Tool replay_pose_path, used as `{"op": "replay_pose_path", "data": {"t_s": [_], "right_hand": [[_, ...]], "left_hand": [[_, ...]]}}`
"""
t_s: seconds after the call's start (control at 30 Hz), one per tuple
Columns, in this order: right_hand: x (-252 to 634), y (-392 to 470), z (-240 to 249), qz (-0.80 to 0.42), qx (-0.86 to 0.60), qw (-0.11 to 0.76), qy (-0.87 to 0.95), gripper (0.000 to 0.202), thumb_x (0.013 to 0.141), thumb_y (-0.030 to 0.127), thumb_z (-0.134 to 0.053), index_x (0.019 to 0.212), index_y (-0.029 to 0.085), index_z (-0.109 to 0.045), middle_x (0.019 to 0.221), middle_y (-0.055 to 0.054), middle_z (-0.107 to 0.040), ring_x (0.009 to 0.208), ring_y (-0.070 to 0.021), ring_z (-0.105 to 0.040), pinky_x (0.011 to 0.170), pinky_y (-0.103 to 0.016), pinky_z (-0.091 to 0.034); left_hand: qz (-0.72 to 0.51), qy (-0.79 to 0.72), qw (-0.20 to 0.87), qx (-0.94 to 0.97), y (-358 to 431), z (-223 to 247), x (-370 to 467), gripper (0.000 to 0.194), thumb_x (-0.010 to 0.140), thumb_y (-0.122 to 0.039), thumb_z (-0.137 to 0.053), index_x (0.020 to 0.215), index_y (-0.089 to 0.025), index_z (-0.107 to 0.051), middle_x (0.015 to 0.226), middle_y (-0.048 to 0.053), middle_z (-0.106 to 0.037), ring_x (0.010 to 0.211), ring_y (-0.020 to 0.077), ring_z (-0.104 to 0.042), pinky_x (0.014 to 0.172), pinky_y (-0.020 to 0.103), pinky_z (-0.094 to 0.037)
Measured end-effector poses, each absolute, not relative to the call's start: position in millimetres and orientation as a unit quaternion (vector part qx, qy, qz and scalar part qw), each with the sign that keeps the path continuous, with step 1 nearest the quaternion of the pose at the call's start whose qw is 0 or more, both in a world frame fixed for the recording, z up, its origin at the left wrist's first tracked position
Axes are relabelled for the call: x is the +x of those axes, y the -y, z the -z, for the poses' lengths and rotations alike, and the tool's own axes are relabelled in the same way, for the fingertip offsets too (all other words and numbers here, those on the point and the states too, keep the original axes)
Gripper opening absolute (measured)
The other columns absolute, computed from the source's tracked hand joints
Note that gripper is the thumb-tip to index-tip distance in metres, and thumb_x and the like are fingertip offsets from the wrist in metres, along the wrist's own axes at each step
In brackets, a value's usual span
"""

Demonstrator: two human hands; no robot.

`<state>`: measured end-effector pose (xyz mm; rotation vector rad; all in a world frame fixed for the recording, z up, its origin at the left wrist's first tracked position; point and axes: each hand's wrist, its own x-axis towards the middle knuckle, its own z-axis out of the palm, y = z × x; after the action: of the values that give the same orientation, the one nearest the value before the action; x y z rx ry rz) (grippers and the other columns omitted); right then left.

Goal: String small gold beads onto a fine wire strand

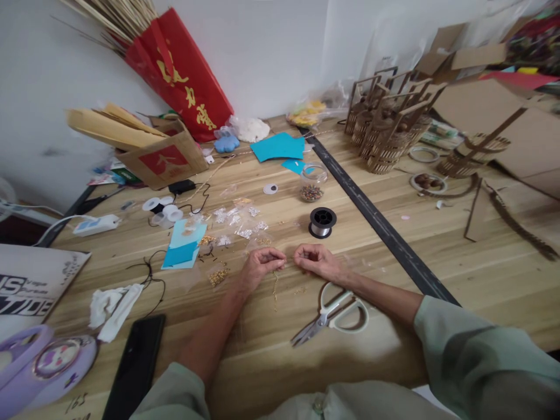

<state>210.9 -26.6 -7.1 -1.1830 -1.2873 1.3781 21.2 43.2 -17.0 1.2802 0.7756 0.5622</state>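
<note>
Just in front of the black spool of clear line (322, 223), my two hands are close together with a narrow gap between the fingertips. My left hand (262, 265) is closed in a pinch, and a thin gold chain (275, 290) hangs from its fingers toward the table. My right hand (318, 261) is also pinched; whatever is between its fingertips is too small to make out. Several gold bits (300, 291) lie below the hands. White-handled scissors (335, 315) rest nearest my right forearm, blades partly apart.
Left of my hands are a bag of gold beads (218, 276), small clear packets (245, 219) and blue card (180, 255). A jar of beads (312, 189) stands behind the spool. A phone (136, 361) lies front left; wooden baskets (380, 140) stand back right.
</note>
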Motion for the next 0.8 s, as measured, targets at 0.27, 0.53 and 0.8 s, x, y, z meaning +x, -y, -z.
{"op": "replay_pose_path", "data": {"t_s": [0.27, 0.53, 0.8], "right_hand": [[211.6, 27.0, 8.6, -0.557, -0.474, 0.439, 0.523, 0.022, 0.073, 0.034, -0.063, 0.073, 0.013, -0.056, 0.057, 0.004, -0.049, 0.047, -0.006, -0.041, 0.045, -0.018, -0.031], [211.4, 27.6, 9.2, -0.555, -0.469, 0.435, 0.532, 0.019, 0.074, 0.032, -0.062, 0.073, 0.014, -0.055, 0.055, 0.005, -0.046, 0.048, -0.0063, -0.038, 0.046, -0.019, -0.028], [211.0, 27.3, 8.4, -0.543, -0.464, 0.434, 0.549, 0.019, 0.074, 0.031, -0.062, 0.072, 0.014, -0.055, 0.055, 0.005, -0.044, 0.049, -0.0063, -0.035, 0.046, -0.02, -0.026]], "left_hand": [[-0.268, -0.355, 0.669, 0.596, -42.4, 8.4, 22.0, 0.026, 0.057, -0.027, -0.08, 0.073, -0.012, -0.067, 0.064, 0.001, -0.064, 0.058, 0.0092, -0.058, 0.06, 0.021, -0.046], [-0.285, -0.341, 0.646, 0.62, -42.4, 6.3, 24.2, 0.023, 0.054, -0.025, -0.081, 0.066, -0.012, -0.067, 0.069, 0.002, -0.063, 0.064, 0.01, -0.056, 0.061, 0.02, -0.045], [-0.289, -0.341, 0.617, 0.647, -39.4, 9.1, 24.6, 0.022, 0.059, -0.023, -0.078, 0.074, -0.012, -0.067, 0.073, 0.003, -0.065, 0.067, 0.0114, -0.06, 0.066, 0.022, -0.05]]}}
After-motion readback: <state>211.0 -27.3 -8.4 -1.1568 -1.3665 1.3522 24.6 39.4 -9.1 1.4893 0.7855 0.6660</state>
